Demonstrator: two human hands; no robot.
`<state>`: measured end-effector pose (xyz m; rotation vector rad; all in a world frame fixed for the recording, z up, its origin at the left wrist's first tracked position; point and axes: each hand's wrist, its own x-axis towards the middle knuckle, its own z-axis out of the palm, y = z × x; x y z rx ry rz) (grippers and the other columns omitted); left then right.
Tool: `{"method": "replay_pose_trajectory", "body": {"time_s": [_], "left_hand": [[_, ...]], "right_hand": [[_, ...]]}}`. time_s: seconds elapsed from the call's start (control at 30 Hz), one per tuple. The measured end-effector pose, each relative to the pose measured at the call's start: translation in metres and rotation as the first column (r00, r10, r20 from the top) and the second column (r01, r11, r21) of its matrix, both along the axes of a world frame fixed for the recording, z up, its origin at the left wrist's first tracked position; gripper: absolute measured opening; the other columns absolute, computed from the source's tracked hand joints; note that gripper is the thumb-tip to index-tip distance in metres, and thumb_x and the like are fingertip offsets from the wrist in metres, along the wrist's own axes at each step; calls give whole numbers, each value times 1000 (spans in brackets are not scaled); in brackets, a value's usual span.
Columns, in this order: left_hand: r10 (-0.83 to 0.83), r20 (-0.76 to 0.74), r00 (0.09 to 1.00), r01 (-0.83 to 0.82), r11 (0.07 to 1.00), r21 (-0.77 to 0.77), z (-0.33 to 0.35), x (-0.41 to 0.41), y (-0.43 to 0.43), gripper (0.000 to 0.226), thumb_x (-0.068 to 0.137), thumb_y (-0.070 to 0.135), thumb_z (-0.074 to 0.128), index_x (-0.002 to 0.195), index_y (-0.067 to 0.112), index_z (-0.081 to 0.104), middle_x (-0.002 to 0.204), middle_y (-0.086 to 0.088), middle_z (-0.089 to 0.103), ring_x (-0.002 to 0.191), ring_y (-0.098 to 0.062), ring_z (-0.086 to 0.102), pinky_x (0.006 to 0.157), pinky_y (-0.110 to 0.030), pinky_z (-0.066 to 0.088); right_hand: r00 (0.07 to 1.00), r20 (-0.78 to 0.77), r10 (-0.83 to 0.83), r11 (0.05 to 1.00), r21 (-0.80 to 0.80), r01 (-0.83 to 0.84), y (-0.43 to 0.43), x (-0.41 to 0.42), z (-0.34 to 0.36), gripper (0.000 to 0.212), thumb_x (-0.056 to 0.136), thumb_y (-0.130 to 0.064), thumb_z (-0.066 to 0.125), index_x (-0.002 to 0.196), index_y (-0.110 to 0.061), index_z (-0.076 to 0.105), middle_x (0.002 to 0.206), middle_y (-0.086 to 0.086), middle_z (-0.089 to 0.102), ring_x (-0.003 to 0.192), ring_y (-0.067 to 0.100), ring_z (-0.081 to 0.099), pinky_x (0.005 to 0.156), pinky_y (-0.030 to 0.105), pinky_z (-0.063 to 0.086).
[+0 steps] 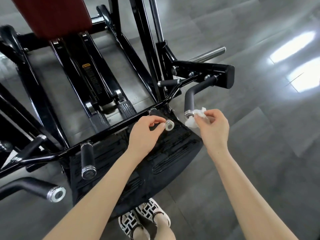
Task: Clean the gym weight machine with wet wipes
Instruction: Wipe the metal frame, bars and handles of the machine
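Nearest the camera: two patterned black-and-white shoes (144,220) on grey floor tiles (259,161), toes at the near edge of a ribbed black footplate (174,153). Both bare forearms reach forward over the plate.

Left hand (144,134): over the plate's far edge, fingers curled round a short black grip, thumb and forefinger close behind its silver end cap (169,126). Most of the grip is hidden under the hand.

Right hand (213,127): just off the plate's far right corner, above the floor. Thumb and forefinger pinch a crumpled white wet wipe (191,121); the other fingers are curled in loosely. The wipe is bunched, partly trailing below the hand, and touches the metal end ring of a bent grey handle (188,99).

Weight machine (103,134): glossy black steel tubing and a curved crossbar along the plate's far edge. Two more foam-covered handles with bright end caps sit at the left, one upright (88,158), one lower and angled (36,186).

Farther back: black rails carrying a yellow-topped warning label (86,66), a chrome bar (207,54) projecting right, and a dark red pad (52,14) at the top left. Window glare lies on the floor at the right.
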<state>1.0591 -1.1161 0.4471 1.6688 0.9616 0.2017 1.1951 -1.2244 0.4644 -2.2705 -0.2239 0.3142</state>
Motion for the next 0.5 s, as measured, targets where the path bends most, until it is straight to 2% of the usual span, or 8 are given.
{"method": "replay_pose_trajectory", "body": {"time_s": [0.07, 0.13, 0.17, 0.23, 0.27, 0.3, 0.37, 0.5], "left_hand": [[-6, -19, 1000, 6, 999, 37, -2, -2, 0, 12, 90, 25, 58, 95, 34, 64, 106, 13, 57, 99, -6, 50, 76, -17, 32], [-1, -31, 1000, 3, 998, 57, -5, 0, 0, 13, 90, 24, 56, 97, 32, 65, 106, 11, 58, 99, -6, 50, 79, -19, 31], [3, -32, 999, -1, 998, 67, -6, 1, 0, 14, 91, 23, 56, 98, 31, 65, 106, 11, 58, 99, -6, 50, 80, -19, 31], [12, -27, 1000, -9, 996, 90, -8, 6, 1, 15, 91, 22, 55, 98, 29, 66, 105, 10, 58, 98, -5, 50, 82, -19, 31], [18, -24, 1000, -16, 994, 107, -9, 9, 1, 16, 91, 21, 54, 99, 28, 66, 103, 10, 58, 97, -4, 50, 83, -19, 32], [27, -24, 999, -23, 992, 124, -9, 12, 1, 16, 91, 20, 54, 98, 27, 67, 101, 10, 58, 96, -4, 49, 84, -20, 33], [43, -17, 999, -40, 988, 152, -9, 21, 1, 16, 91, 19, 53, 97, 25, 67, 95, 13, 56, 93, -4, 49, 84, -19, 34], [77, -13, 997, -72, 973, 218, -12, 43, 2, 17, 91, 17, 53, 95, 23, 68, 89, 14, 58, 89, -5, 50, 83, -22, 38]], "right_hand": [[986, 157, 53, 993, -111, -36, 5, 9, -11, 10, 86, -18, 61, 95, -14, 61, 95, 2, 64, 83, 15, 54, 71, 23, 36], [972, 110, 206, 965, -190, -182, 15, 14, -23, 20, 91, -11, 51, 108, -10, 61, 99, 2, 63, 82, 18, 54, 68, 21, 34], [957, 33, 290, 940, -198, -278, 19, 13, -28, 26, 94, -12, 46, 117, -11, 58, 111, 5, 63, 83, 19, 57, 69, 21, 37], [921, -68, 385, 906, -162, -390, 22, 10, -37, 33, 99, -21, 38, 128, -16, 52, 145, 5, 42, 105, 24, 59, 86, 25, 43], [913, -79, 400, 905, -126, -407, 21, 11, -40, 35, 101, -25, 36, 131, -16, 51, 151, 4, 32, 125, 23, 48, 100, 24, 37], [908, -76, 412, 903, -98, -419, 21, 12, -41, 36, 102, -26, 35, 132, -16, 50, 153, 3, 27, 138, 18, 32, 106, 20, 25], [894, -64, 443, 891, -81, -447, 22, 20, -44, 37, 102, -27, 35, 132, -13, 51, 152, 2, 30, 143, 11, 15, 108, 17, 14], [817, -54, 574, 813, -83, -576, 31, 47, -61, 36, 101, -21, 32, 122, -7, 57, 136, 5, 53, 141, 10, 20, 118, 29, 7]]}}
